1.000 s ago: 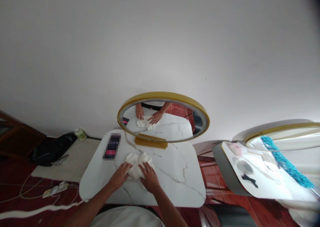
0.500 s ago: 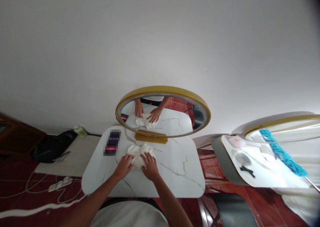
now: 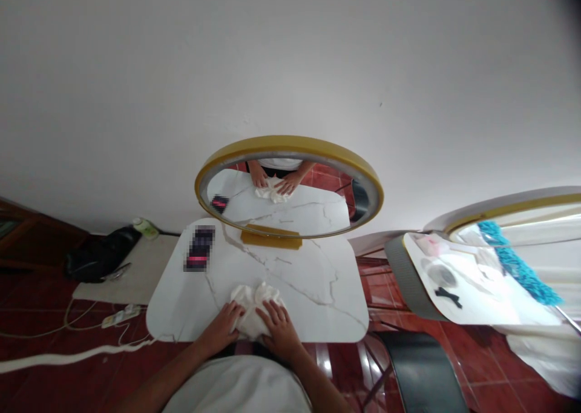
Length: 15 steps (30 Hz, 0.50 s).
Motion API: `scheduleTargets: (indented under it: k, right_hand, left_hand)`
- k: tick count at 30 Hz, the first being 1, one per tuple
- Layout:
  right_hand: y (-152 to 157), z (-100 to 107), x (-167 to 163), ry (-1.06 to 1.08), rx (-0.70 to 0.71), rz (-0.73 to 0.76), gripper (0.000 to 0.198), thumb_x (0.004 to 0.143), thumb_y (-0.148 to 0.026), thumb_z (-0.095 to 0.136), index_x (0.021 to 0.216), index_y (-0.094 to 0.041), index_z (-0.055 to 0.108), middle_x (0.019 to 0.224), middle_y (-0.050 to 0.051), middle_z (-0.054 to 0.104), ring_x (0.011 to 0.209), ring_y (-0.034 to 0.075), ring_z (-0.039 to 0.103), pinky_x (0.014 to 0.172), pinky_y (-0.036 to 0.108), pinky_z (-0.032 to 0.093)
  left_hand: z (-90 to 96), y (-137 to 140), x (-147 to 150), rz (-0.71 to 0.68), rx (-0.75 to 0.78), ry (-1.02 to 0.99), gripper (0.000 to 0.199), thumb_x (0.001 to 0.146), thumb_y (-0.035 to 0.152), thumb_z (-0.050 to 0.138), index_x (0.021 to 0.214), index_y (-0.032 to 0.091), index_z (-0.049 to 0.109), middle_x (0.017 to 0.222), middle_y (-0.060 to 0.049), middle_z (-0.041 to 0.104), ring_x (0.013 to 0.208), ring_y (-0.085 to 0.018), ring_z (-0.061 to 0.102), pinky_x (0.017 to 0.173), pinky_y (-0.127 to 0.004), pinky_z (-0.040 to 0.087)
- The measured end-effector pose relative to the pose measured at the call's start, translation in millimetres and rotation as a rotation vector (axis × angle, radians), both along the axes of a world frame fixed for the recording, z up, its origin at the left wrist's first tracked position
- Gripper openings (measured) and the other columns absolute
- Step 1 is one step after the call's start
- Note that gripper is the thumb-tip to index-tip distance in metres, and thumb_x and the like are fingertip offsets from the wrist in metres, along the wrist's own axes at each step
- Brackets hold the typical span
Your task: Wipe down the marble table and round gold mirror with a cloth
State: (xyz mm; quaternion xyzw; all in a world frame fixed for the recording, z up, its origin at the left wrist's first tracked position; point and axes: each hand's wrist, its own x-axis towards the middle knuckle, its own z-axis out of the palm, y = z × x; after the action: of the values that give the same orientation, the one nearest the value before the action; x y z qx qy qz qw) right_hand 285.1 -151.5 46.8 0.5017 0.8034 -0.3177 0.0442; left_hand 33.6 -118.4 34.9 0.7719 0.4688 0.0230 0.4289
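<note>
A crumpled white cloth (image 3: 250, 316) lies at the front edge of the white marble-patterned table (image 3: 327, 316). My left hand (image 3: 227, 327) grips its left side, the fingers curled over the fabric. From the right, my right hand (image 3: 279, 325) presses on the cloth with bent fingers and holds it. The bunched far edge of the cloth sticks up between and beyond both hands. A round mirror with a gold rim (image 3: 290, 143) stands behind and reflects the hands and cloth.
A blurred-out dark phone-like object (image 3: 200, 248) lies on the table's left. To the right stand a black chair (image 3: 429, 370) and a second table (image 3: 481, 307) bearing a blue fluffy duster (image 3: 521, 274). A power strip (image 3: 120, 316) with cables lies on the floor at left.
Both hands have drawn the cloth toward my body, from the table's middle to its front edge. The camera view has shifted slightly.
</note>
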Motion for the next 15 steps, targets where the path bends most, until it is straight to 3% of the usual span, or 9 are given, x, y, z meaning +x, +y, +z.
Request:
scheduleTargets:
  k: [6,11,15]
  right_hand:
    - [38.0,-9.1,12.3,-0.063,0.161,-0.059,0.072,0.09,-0.04,0.048,0.149,-0.035,0.006,0.157,-0.004,0.004,0.144,0.023,0.007,0.115,0.044,0.012]
    - [86.8,-13.2,23.3,-0.079,0.302,-0.171,0.067,0.092,-0.034,0.044,0.149,-0.033,0.008,0.156,-0.003,0.013,0.142,0.021,0.015,0.114,0.041,0.015]
    - [111.8,-16.4,29.1,-0.07,0.334,-0.191,0.066,0.093,-0.032,0.043,0.149,-0.032,0.009,0.155,0.0,0.019,0.141,0.021,0.018,0.114,0.042,0.012]
  left_hand:
    - [-5.8,43.3,28.0,-0.014,0.084,0.044,0.045,0.074,0.015,0.048,0.119,0.02,0.048,0.122,-0.007,0.049,0.115,-0.023,0.043,0.103,-0.036,0.031]
    - [-11.4,91.7,54.7,0.09,0.222,0.064,0.046,0.076,0.009,0.044,0.121,0.02,0.047,0.119,-0.007,0.049,0.112,-0.022,0.044,0.1,-0.035,0.033]
    - [-15.9,114.8,67.7,0.153,0.269,0.082,0.043,0.075,0.006,0.043,0.116,0.019,0.05,0.116,-0.007,0.05,0.109,-0.022,0.045,0.098,-0.035,0.035]
